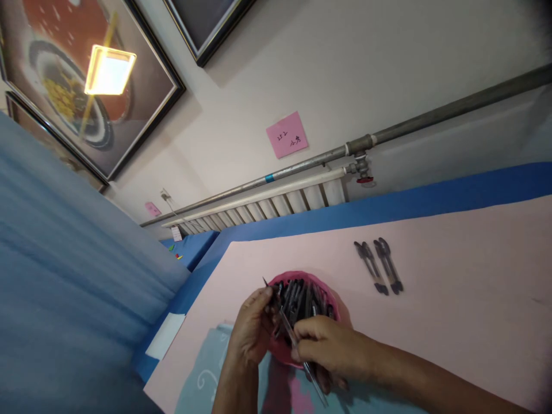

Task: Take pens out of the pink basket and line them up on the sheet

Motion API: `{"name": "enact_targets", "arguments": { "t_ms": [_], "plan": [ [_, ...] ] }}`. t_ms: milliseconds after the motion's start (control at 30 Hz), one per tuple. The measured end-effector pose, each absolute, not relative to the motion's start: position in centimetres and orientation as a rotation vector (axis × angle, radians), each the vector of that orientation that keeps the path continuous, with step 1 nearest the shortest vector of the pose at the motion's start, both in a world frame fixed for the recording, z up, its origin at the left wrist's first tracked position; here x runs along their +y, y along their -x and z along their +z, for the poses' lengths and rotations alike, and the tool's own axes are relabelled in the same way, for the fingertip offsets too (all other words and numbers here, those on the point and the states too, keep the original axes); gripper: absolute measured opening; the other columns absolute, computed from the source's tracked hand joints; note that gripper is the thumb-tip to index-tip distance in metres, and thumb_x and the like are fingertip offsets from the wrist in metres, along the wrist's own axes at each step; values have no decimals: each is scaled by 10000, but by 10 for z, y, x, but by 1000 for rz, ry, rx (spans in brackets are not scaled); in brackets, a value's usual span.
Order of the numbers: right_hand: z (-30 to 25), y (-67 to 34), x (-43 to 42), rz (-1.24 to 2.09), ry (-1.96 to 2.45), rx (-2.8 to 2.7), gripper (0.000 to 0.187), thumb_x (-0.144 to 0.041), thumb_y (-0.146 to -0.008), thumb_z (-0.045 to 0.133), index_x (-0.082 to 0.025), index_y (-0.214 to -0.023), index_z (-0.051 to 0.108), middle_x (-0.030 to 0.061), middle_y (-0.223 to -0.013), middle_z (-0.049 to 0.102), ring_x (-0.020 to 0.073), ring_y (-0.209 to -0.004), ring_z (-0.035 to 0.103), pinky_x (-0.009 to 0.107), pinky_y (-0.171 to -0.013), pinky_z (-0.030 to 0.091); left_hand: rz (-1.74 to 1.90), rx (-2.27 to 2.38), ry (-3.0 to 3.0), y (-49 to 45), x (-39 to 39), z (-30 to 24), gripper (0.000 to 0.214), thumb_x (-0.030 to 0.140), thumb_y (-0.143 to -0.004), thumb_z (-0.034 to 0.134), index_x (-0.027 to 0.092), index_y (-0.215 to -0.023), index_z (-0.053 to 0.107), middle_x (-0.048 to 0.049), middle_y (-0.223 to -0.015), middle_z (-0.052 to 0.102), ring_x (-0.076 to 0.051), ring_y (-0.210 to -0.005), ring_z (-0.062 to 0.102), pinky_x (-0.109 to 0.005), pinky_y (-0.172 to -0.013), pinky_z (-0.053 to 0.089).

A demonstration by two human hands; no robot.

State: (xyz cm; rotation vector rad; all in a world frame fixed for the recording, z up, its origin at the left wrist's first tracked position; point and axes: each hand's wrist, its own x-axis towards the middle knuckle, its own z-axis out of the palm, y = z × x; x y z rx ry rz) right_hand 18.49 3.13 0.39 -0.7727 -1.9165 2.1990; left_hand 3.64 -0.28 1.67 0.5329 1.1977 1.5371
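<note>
A pink bowl (333,299) full of several dark pens (302,296) sits on the pink table sheet (452,322). My left hand (252,330) is closed at the bowl's left rim, pinching the pointed end of a pen (284,319). My right hand (323,345) is closed on the same pen lower down; its tail sticks out below my fingers. Both hands hover over the near side of the bowl. Finished-looking pens (379,265) lie side by side on the sheet to the right.
A blue cloth (388,210) covers the table under the pink sheet. A light blue patterned cloth (202,379) lies at the near edge. A radiator (267,207) and pipe (431,118) run along the wall behind. A white paper (166,334) lies at left.
</note>
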Motion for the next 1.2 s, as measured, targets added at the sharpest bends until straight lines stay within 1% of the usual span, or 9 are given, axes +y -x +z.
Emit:
{"name": "enact_targets", "arguments": {
  "t_ms": [233, 333, 467, 567, 700, 900, 1000, 1100, 1200],
  "plan": [
    [15, -207, 56, 2115, 732, -2149, 122, -112, -601, 480, -189, -507, 465, -79, -357, 439, 36, -253, 359, 112, -254, 251, 1830, 941, -286, -7, 19, 28, 126, 216, -755, 638, 136, -809, 558, 64, -532, 459, -2, -384, 362, -103, -359, 267],
    [17, -212, 76, 2048, 799, -1847, 85, -173, -656, 479, -185, -573, 493, -65, -356, 467, 51, -263, 371, 125, -261, 242, 1716, 812, -200, -18, 28, 18, 159, 235, -775, 618, 140, -727, 501, 96, -468, 342, -2, -328, 267, -117, -309, 170],
    [18, -214, 94, 1866, 803, -1332, 98, -272, -683, 529, -178, -663, 511, -22, -501, 558, 93, -415, 511, 159, -349, 345, 1595, 698, -153, -41, 47, 5, 183, 262, -785, 605, 148, -734, 471, 108, -474, 274, 2, -320, 210, -116, -306, 129],
    [20, -217, 100, 1669, 810, -1175, 187, -327, -655, 597, -162, -738, 562, -6, -603, 568, 116, -524, 546, 193, -417, 388, 1540, 667, -130, -51, 63, 4, 163, 254, -810, 562, 146, -730, 469, 97, -487, 291, 2, -322, 221, -112, -304, 121],
    [19, -220, 101, 1471, 893, -1214, 286, -397, -651, 630, -158, -805, 596, -46, -492, 473, 88, -419, 417, 206, -387, 335, 1516, 603, -115, -55, 73, 2, 156, 236, -797, 534, 138, -691, 473, 74, -494, 345, -5, -324, 243, -117, -292, 113],
    [14, -208, 95, 1448, 910, -1204, 302, -451, -662, 627, -219, -851, 590, 14, -601, 574, 140, -476, 507, 225, -377, 375, 1489, 525, -125, -42, 74, -13, 165, 226, -700, 636, 133, -666, 504, 58, -494, 410, -14, -328, 280, -121, -276, 119],
    [28, -187, 91, 1297, 929, -1436, 267, -427, -704, 597, -232, -884, 632, 77, -805, 657, 226, -767, 615, 281, -626, 507, 1544, 493, -87, -31, 74, -15, 154, 213, -699, 662, 122, -713, 538, 52, -517, 452, -6, -331, 299, -116, -280, 154],
    [46, -159, 85, 1219, 830, -1815, 314, -365, -722, 569, -256, -1007, 642, 81, -1035, 649, 255, -1005, 571, 333, -877, 455, 1597, 546, -24, -23, 74, -15, 165, 230, -708, 674, 119, -780, 575, 32, -542, 504, -31, -388, 434, -121, -333, 289],
    [53, -144, 81, 1342, 706, -1967, 549, -247, -654, 583, -213, -1201, 547, 98, -1138, 614, 250, -1033, 565, 343, -916, 430, 1595, 631, -105, -18, 73, -20, 232, 333, -704, 678, 123, -736, 586, 17, -521, 511, -59, -420, 487, -141, -368, 338]
  ]
}}
